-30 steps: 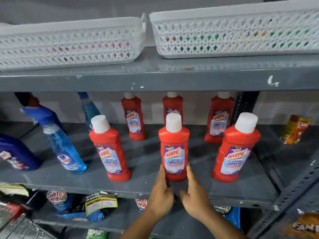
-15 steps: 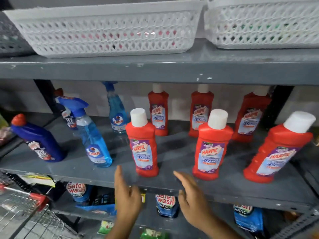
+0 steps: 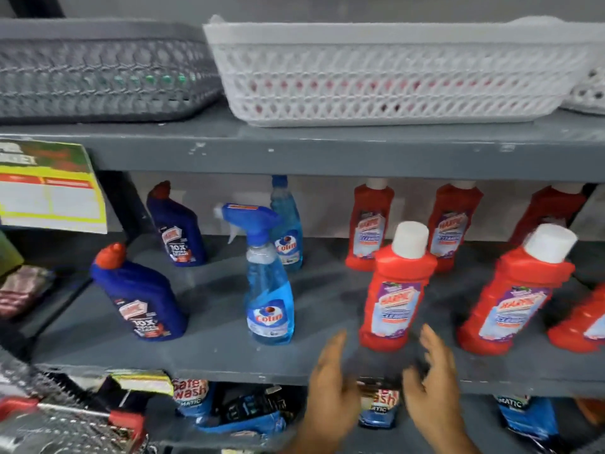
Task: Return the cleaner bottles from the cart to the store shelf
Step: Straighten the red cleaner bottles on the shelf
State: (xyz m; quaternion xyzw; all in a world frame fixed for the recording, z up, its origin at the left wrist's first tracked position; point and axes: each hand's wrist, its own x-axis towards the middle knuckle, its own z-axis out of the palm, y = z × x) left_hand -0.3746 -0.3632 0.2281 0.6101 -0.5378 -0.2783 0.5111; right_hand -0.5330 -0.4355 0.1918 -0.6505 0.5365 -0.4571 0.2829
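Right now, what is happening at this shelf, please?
A person is restocking cleaner bottles on the grey store shelf. Both hands are open and hold nothing: the left hand and right hand are at the shelf's front edge, just below a red Harpic bottle that stands upright on its own. More red bottles, blue Colin sprays and dark blue bottles stand on the same shelf. A corner of the cart shows at lower left.

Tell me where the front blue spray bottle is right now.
In the head view, the spray bottle stands left of centre at the front of the middle shelf, between a dark blue bottle and a red bottle.
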